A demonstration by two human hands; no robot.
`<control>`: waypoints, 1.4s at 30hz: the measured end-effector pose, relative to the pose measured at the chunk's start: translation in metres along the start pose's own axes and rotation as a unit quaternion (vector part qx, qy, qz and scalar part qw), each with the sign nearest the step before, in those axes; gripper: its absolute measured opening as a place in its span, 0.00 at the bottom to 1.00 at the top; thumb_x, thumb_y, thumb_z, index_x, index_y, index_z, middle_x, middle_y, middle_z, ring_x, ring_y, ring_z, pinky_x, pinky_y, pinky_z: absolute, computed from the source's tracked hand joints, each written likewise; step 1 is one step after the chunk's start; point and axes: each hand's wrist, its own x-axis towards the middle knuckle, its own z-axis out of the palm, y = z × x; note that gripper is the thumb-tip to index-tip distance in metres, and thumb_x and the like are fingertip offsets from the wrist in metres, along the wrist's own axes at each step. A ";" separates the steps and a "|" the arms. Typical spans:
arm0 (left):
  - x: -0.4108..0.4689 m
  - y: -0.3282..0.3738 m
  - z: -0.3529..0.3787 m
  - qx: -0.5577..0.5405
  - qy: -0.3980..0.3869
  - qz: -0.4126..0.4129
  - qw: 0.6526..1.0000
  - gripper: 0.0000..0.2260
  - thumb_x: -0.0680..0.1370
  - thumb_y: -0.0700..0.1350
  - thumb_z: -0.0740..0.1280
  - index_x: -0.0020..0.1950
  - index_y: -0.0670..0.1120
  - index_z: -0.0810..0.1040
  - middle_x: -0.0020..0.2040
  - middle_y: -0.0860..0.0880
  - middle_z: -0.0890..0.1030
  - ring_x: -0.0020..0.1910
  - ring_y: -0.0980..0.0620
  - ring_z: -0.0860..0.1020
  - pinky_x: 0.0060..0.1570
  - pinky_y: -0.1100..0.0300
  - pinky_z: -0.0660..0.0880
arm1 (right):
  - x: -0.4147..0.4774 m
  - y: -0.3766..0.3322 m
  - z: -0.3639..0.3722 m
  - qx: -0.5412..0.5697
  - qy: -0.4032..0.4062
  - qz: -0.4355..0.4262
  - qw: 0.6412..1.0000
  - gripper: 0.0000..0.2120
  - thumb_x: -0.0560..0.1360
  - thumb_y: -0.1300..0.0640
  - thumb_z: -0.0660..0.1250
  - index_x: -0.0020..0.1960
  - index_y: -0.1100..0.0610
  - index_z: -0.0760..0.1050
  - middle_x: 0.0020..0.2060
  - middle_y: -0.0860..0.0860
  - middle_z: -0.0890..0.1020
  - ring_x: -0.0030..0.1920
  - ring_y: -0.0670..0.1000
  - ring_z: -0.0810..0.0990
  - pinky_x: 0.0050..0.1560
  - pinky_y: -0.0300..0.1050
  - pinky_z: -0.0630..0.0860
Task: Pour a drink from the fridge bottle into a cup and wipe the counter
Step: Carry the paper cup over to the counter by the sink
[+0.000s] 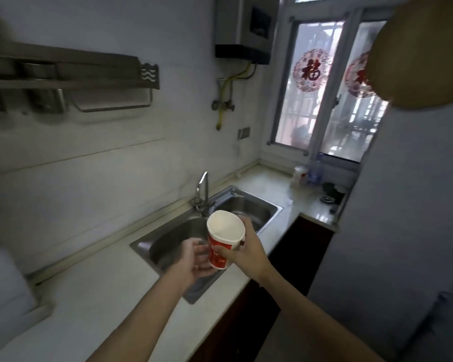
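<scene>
A red and white paper cup (224,240) is held upright over the front of the steel sink (262,205); its white inside looks empty. My right hand (249,253) grips the cup's side from the right. My left hand (194,259) cups its lower left side, fingers curled against it. The pale counter (102,296) runs left and right of the sink. A clear bottle with a blue cap (315,173) and another red and white cup (299,175) stand at the counter's far end under the window. No cloth is visible.
The tap (203,189) rises behind the sink. A metal rack (71,71) and a water heater (243,27) hang on the wall. A tall grey fridge side (403,205) fills the right. Dark small items (332,193) sit by it. Dark cabinets lie under the counter.
</scene>
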 end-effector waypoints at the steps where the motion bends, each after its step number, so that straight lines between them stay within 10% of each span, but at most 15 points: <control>1: 0.005 -0.002 0.015 0.007 -0.014 -0.001 1.000 0.15 0.80 0.46 0.54 0.51 0.38 0.75 0.49 0.36 0.80 0.48 0.38 0.78 0.45 0.46 0.77 | 0.002 0.003 -0.014 -0.006 0.011 0.005 1.000 0.39 0.65 0.55 0.80 0.69 0.48 0.62 0.61 0.42 0.75 0.61 0.37 0.73 0.55 0.31 0.75; 16: 0.126 0.011 0.188 0.073 -0.134 -0.069 0.986 0.15 0.79 0.48 0.57 0.49 0.36 0.76 0.47 0.35 0.79 0.48 0.36 0.78 0.55 0.41 0.75 | 0.063 0.070 -0.155 -0.081 0.171 0.061 0.980 0.38 0.64 0.54 0.81 0.67 0.52 0.64 0.60 0.46 0.76 0.61 0.46 0.76 0.61 0.47 0.77; 23: 0.163 0.026 0.253 0.102 -0.189 -0.078 0.974 0.18 0.78 0.49 0.58 0.57 0.37 0.75 0.56 0.34 0.78 0.59 0.34 0.76 0.58 0.41 0.74 | 0.098 0.080 -0.205 -0.101 0.190 0.062 0.975 0.35 0.66 0.56 0.79 0.65 0.49 0.62 0.57 0.40 0.74 0.59 0.43 0.75 0.59 0.39 0.76; 29: 0.198 0.021 0.318 0.102 -0.203 -0.091 0.970 0.15 0.77 0.48 0.59 0.50 0.36 0.76 0.50 0.35 0.78 0.49 0.37 0.77 0.60 0.40 0.74 | 0.123 0.112 -0.262 -0.110 0.218 0.077 0.967 0.34 0.66 0.55 0.80 0.65 0.49 0.63 0.56 0.41 0.75 0.56 0.39 0.76 0.51 0.29 0.75; 34: 0.237 0.014 0.380 0.083 -0.196 -0.091 0.973 0.15 0.77 0.47 0.58 0.47 0.36 0.76 0.48 0.35 0.77 0.47 0.37 0.76 0.60 0.40 0.73 | 0.151 0.148 -0.316 -0.119 0.215 0.079 0.966 0.36 0.66 0.53 0.80 0.67 0.51 0.63 0.59 0.44 0.76 0.61 0.49 0.77 0.60 0.54 0.78; 42: 0.286 0.021 0.455 0.067 -0.185 -0.081 0.977 0.14 0.76 0.47 0.58 0.48 0.36 0.75 0.46 0.36 0.77 0.46 0.38 0.77 0.57 0.42 0.74 | 0.206 0.183 -0.385 -0.107 0.205 0.057 0.971 0.37 0.66 0.54 0.79 0.69 0.53 0.63 0.60 0.45 0.75 0.61 0.48 0.76 0.61 0.48 0.77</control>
